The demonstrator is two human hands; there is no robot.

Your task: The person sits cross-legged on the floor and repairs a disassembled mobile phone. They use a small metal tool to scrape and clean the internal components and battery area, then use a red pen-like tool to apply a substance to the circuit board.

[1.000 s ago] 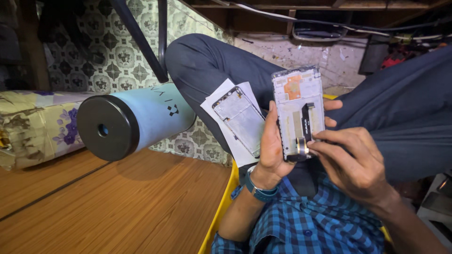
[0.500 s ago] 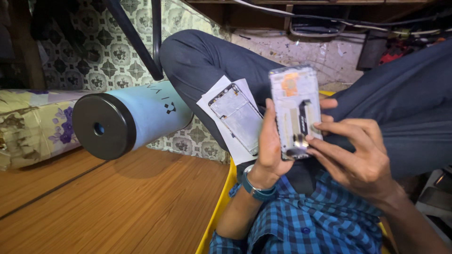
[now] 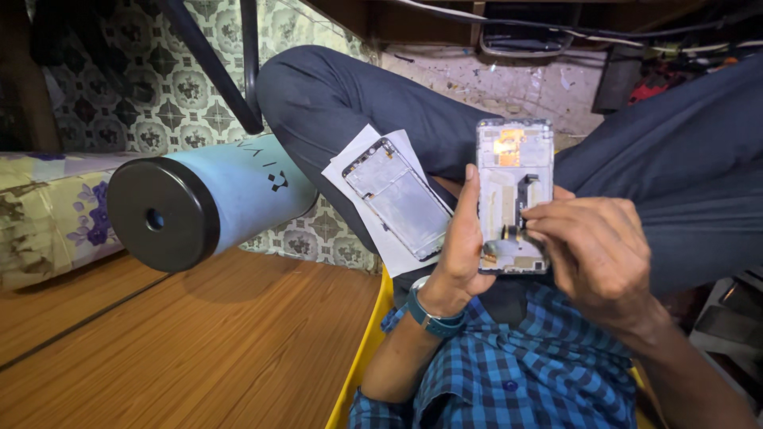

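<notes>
Head view: left hand (image 3: 461,254) grips an open phone (image 3: 514,195) above the lap. Right hand (image 3: 596,254) pinches a small part on it. Another phone frame (image 3: 397,199) rests on the left knee.
</notes>
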